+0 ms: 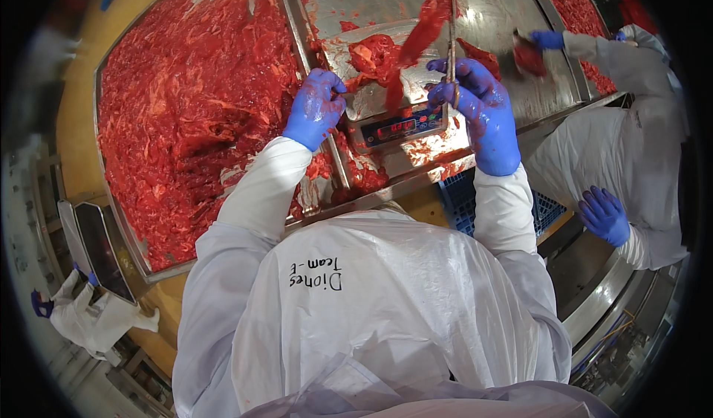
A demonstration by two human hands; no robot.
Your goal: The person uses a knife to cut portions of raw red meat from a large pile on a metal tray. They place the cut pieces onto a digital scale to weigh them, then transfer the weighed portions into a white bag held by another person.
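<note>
Meat strip [425, 33] ahead-left of the right hand [483, 109]

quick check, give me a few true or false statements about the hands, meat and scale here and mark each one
1. The right hand holds a metal tool. True.
2. The left hand is bare. False: the left hand is gloved in blue.
3. A strip of red meat shows next to the tool. True.
4. The big meat heap lies to the right of the scale. False: the heap lies to its left.
5. The scale's display is lit red. True.
</note>
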